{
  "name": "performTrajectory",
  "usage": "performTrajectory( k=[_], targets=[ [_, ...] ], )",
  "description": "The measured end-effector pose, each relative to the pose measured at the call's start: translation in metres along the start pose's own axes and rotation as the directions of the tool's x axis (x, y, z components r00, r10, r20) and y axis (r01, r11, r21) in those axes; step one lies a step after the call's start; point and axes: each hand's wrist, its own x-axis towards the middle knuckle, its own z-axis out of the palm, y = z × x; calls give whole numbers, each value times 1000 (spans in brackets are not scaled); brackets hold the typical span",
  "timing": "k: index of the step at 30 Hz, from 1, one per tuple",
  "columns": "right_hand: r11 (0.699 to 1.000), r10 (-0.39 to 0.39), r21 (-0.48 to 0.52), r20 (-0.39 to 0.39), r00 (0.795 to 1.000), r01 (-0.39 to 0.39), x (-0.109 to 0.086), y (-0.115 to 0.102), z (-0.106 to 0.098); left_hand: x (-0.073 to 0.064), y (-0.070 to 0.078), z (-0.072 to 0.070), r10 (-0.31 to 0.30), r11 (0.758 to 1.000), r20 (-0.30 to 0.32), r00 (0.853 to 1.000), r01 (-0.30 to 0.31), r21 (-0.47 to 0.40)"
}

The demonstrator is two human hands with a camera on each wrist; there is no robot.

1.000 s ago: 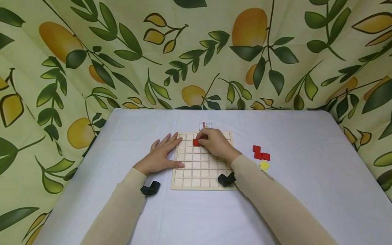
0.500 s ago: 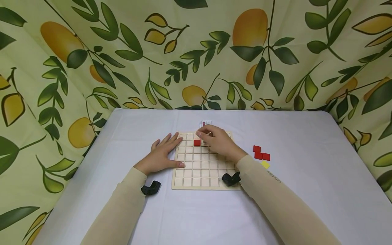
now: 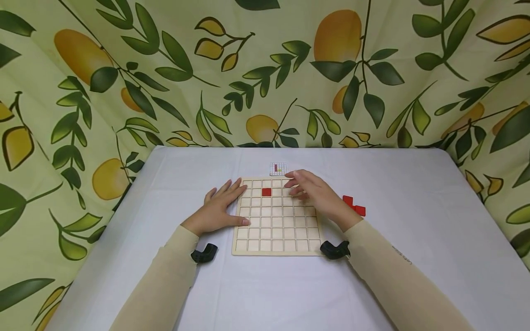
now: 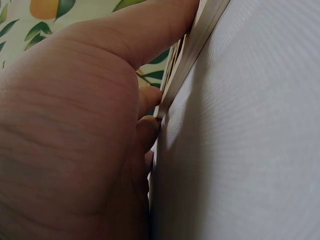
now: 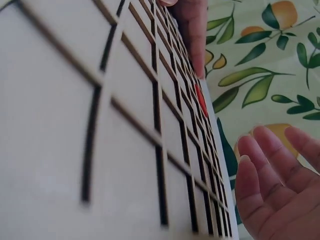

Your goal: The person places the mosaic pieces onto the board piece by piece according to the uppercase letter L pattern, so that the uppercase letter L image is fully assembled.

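A wooden grid board [image 3: 271, 232] lies on the table with one red square tile [image 3: 267, 192] in a cell of its second row from the far edge. My left hand [image 3: 219, 207] rests along the board's left side, fingers spread and thumb over the edge; in the left wrist view the thumb [image 4: 150, 30] lies against the board's edge. My right hand [image 3: 312, 191] hovers over the board's upper right part, fingers loosely bent and holding nothing. The right wrist view shows its fingers [image 5: 272, 170] apart, above the grid, with the red tile farther off.
Several loose red tiles [image 3: 348, 200] lie right of the board, partly hidden behind my right wrist. A small printed grid card [image 3: 278, 168] with coloured cells lies beyond the board. Dark wrist devices [image 3: 204, 253] sit under both cuffs. A patterned curtain [image 3: 265, 69] hangs behind the white table.
My right hand has let go of the red tile, leaving it in its cell, and moved right. My forearm now covers the yellow tile. The left hand stays put.
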Motion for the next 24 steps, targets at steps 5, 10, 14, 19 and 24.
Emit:
performTrajectory(
  k=[5,10,14,19,24],
  targets=[
    [999,-29,15,-15,999,29,-18,5,-20,0,2,0,-10,1000,2,1000,10,-1],
    [998,-55,3,-50,997,55,-34,7,-43,0,2,0,-10,1000,-3,1000,10,-1],
    [998,-61,-2,-73,995,61,-46,9,-61,1,1,0,-7,1000,-8,1000,7,3],
    [998,-51,-31,-121,991,48,-59,17,-78,1,1,0,-10,1000,-5,1000,10,5],
    [994,-3,-109,-186,982,-17,-68,26,-92,1,2,1,-11,1000,-3,1000,11,5]
  ],
)
